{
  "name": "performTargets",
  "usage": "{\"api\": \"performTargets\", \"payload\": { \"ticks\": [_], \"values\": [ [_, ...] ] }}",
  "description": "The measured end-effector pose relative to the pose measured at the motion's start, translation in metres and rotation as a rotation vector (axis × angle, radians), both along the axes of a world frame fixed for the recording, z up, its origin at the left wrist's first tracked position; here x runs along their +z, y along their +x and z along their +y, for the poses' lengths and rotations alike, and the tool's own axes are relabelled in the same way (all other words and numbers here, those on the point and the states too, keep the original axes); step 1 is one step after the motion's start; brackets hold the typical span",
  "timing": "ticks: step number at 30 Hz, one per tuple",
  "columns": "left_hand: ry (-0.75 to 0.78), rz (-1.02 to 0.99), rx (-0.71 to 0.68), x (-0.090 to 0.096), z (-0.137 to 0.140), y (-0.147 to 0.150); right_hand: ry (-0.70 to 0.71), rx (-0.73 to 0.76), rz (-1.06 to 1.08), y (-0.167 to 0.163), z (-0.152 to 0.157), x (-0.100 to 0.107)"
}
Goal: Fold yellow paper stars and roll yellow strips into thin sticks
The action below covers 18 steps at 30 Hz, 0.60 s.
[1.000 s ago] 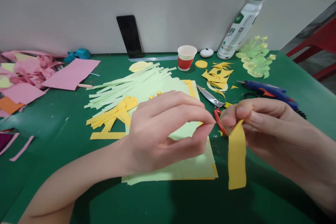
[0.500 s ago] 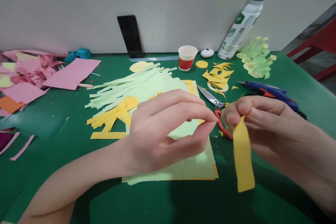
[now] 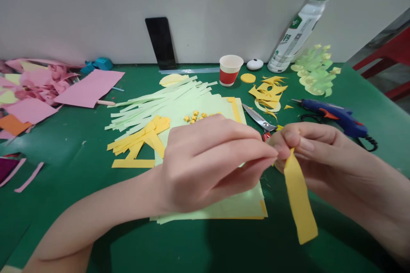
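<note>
A yellow paper strip (image 3: 300, 200) hangs from my right hand (image 3: 323, 158), its narrow, folded-looking top pinched between thumb and fingers. The strip's lower end dangles free over the green table. My left hand (image 3: 208, 158) is closed, thumb and forefinger pressed together right beside the right fingertips. Whether anything sits in that left pinch cannot be made out. Beneath the left hand lies a stack of pale green paper (image 3: 211, 214). Several tiny folded yellow paper pieces (image 3: 194, 116) rest on it, partly hidden. Scissors (image 3: 260, 118) lie behind the hands, their handles mostly covered.
Yellow strips (image 3: 141, 138) and pale green strips (image 3: 160, 102) lie left. Behind stand a paper cup (image 3: 229, 70), a leaning bottle (image 3: 293, 34) and a black phone-like slab (image 3: 161, 42). A blue glue gun (image 3: 336, 115) is at right, pink paper (image 3: 89, 89) far left.
My left hand has moved right, bringing its pinched fingertips up to the right hand's fingers. The strip's lower end has swung right. The small yellow pieces show more.
</note>
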<state>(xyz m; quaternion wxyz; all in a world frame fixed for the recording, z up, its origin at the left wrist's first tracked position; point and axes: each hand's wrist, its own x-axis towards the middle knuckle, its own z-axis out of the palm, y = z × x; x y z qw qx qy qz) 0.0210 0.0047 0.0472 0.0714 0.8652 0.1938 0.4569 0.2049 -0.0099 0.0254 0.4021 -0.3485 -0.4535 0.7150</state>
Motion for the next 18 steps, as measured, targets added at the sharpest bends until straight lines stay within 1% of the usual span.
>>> {"api": "performTargets", "payload": {
  "ticks": [9,14,18],
  "values": [
    [0.041,0.048,0.068,0.0036,-0.0026,0.0014,-0.005,0.002,0.014,-0.001,-0.001,0.0026],
    [0.046,0.071,0.089,0.0042,-0.0029,0.0018,0.014,0.014,0.022,-0.0018,-0.0011,0.0032],
    [0.061,0.095,0.096,0.0046,-0.0028,0.0018,0.002,0.001,0.002,-0.0018,-0.0019,0.0053]
  ]
}}
